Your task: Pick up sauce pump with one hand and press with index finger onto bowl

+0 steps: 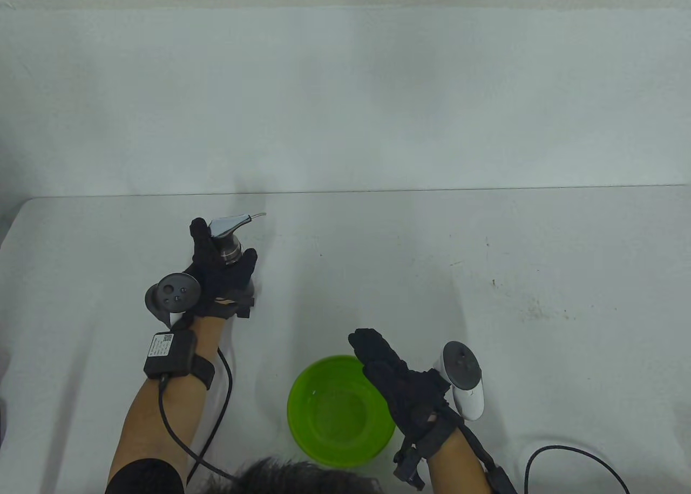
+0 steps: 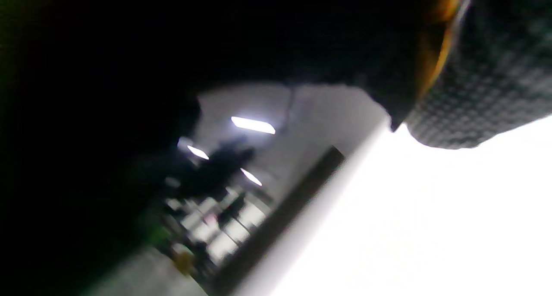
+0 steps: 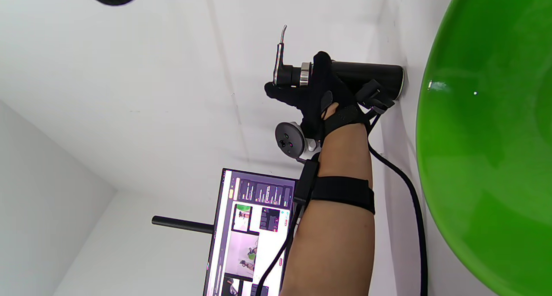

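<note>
Nearest to us, the green bowl (image 1: 341, 411) sits on the white table (image 1: 486, 278) close to its near edge, just left of our right hand (image 1: 402, 378). That hand lies over the bowl's right rim with its fingers stretched flat toward the far left, its grip released and holding nothing. To the right of it we see bare table out to the right edge, and a wide bare stretch between the bowl and the far edge.

Farther off and to the left, our left hand (image 1: 218, 278) grasps the dark sauce pump (image 1: 229, 237) around its body. In the right wrist view the pump's base (image 3: 399, 81) appears to touch the table, and the chrome spout (image 1: 245, 220) points to the right, near the far edge. The index finger reaches up beside the pump head. The left wrist view is dark and blurred.
</note>
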Tool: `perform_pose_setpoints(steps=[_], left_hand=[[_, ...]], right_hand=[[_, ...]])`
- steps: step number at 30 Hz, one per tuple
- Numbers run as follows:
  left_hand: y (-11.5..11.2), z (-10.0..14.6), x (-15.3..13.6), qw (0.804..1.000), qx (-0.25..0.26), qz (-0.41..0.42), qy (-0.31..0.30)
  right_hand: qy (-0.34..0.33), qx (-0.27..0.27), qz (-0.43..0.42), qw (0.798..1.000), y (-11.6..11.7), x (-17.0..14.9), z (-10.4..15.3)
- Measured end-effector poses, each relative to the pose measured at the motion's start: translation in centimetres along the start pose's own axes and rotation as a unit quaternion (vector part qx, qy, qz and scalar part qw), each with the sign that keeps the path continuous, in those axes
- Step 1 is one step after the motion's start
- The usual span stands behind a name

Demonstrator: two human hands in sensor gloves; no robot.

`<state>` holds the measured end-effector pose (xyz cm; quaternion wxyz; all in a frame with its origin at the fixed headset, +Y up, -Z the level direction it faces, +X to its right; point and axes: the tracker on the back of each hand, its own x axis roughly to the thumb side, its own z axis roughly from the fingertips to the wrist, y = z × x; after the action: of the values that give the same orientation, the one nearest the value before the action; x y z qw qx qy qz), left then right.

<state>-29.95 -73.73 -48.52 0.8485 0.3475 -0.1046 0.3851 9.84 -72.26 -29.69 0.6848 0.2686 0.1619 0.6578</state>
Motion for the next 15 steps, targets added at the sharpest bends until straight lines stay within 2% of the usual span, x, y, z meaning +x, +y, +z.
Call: perform_pose_setpoints(steps=[4, 7, 9, 10, 15], left_hand=[[1.0, -0.3, 1.8, 1.0, -0.022, -0.017, -0.013], [2.9, -1.8, 4.3, 0.998, -0.053, -0.015, -0.01], [4.5, -2.6, 6.3, 0.998, -0.056, -0.002, -0.01], [5.6, -3.1, 7.8, 0.997, -0.074, 0.005, -0.006], [9.6, -3.4, 13.8, 0.99, -0.127, -0.018, -0.052]], right_hand=[[0.0, -0.002, -0.004, 1.0, 0.0, 0.0, 0.0], [0.001, -0.001, -0.005, 1.0, 0.0, 0.0, 0.0], [0.003, -0.002, -0.007, 1.0, 0.0, -0.1, 0.1], [0.005, -0.001, -0.008, 1.0, 0.0, -0.1, 0.0], [0.006, 0.006, -0.014, 1.0, 0.3, -0.1, 0.0]])
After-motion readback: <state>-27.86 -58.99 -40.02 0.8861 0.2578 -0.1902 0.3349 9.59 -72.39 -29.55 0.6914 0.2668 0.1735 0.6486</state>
